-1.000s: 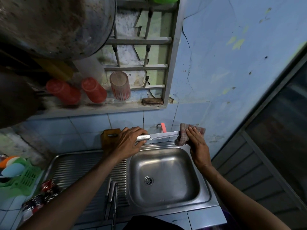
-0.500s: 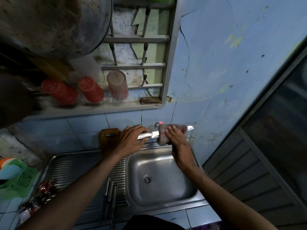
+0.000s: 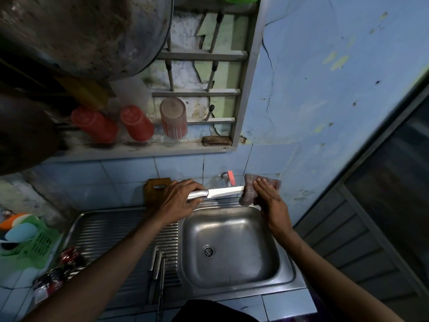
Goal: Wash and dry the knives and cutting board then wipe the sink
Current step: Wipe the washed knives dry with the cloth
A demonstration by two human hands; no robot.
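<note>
1. Knife [image 3: 220, 192]: lying level above the back rim of the sink [image 3: 287, 275], its long axis running left to right, serrated edge facing down, the tip pointing at the cloth.
2. Left hand [image 3: 180, 201]: gripping the steel handle, fingers curled round it and thumb beneath; it is the nearer hand to the handle end.
3. Right hand [image 3: 270, 201]: fingers lying straight and together, pressing the checked cloth [image 3: 249, 194] from the right; the cloth is folding over the blade tip, which is hidden inside it.
4. Governing relation: the bare blade is lying to the left of the right-hand fingers, so the drying stroke would probably run along that axis toward the handle.
5. Other knives [image 3: 157, 273]: resting on the ribbed drainer.
6. Cutting board [image 3: 154, 190]: standing against the tiles behind the left hand.
</note>
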